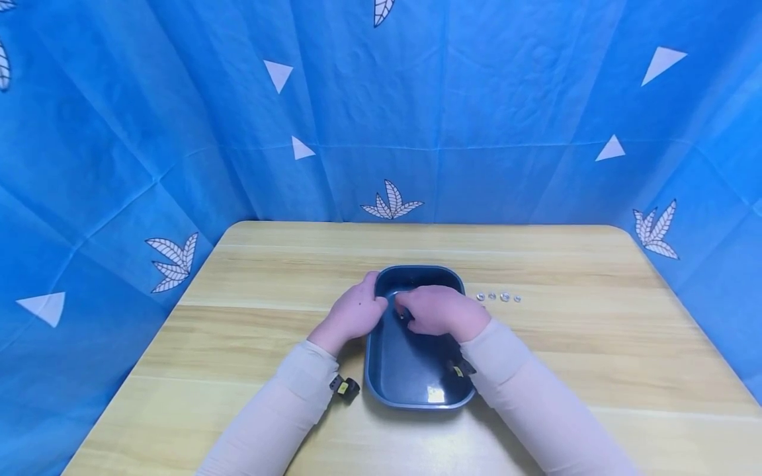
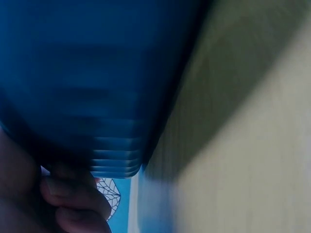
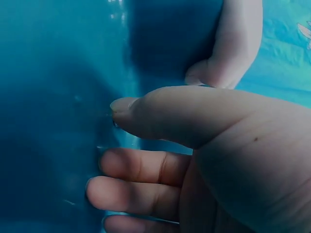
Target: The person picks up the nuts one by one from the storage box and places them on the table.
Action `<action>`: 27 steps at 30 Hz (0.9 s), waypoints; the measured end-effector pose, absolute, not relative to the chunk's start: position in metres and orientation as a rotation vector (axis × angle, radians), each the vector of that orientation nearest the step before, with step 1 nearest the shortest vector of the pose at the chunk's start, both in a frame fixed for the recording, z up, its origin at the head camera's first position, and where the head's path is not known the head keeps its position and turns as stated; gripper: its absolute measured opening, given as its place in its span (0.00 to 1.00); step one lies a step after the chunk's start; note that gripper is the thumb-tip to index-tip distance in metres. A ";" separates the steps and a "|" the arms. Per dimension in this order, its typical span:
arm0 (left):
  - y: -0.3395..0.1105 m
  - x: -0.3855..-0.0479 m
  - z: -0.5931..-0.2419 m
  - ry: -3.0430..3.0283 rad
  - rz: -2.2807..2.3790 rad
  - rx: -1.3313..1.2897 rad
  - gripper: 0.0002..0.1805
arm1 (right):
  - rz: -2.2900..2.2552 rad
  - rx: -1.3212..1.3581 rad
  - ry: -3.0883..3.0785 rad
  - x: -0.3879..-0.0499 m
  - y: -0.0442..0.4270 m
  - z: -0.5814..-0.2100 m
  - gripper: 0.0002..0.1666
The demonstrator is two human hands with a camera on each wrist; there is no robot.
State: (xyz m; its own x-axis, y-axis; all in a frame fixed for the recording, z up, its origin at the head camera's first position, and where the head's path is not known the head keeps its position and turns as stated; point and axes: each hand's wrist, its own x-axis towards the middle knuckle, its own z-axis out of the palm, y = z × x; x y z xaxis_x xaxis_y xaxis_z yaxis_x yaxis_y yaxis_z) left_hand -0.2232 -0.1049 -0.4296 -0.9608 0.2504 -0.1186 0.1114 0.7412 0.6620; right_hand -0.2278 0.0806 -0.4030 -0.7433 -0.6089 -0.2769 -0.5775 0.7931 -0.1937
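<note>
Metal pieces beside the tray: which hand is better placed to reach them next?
Probably the right hand: it reaches into the tray, nearer the metal pieces to the tray's right. The left hand grips the tray's left side.

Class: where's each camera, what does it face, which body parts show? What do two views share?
Head: on the head, facing forward and down at the tray; both hands, sleeves.
Left wrist: there, facing the tray's outer wall; fingers.
Right wrist: there, facing into the tray; both hands.
Head and right wrist share the tray's inside.
</note>
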 end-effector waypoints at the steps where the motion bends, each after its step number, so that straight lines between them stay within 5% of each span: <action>1: -0.105 -0.223 -0.429 2.744 1.023 0.287 0.32 | -0.136 -0.898 2.658 -0.228 0.080 -0.403 0.08; 27: -0.105 -0.223 -0.430 2.768 0.996 0.295 0.32 | -0.081 -0.943 2.724 -0.227 0.079 -0.408 0.07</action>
State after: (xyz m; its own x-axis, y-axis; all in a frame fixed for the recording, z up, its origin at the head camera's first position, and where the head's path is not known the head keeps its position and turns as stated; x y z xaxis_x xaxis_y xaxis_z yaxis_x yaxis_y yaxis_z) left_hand -0.2233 -0.1051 -0.4296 -0.9633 0.2470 -0.1052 0.1234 0.7552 0.6438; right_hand -0.2274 0.0785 -0.4077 -0.7564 -0.6149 -0.2230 -0.6006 0.7880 -0.1358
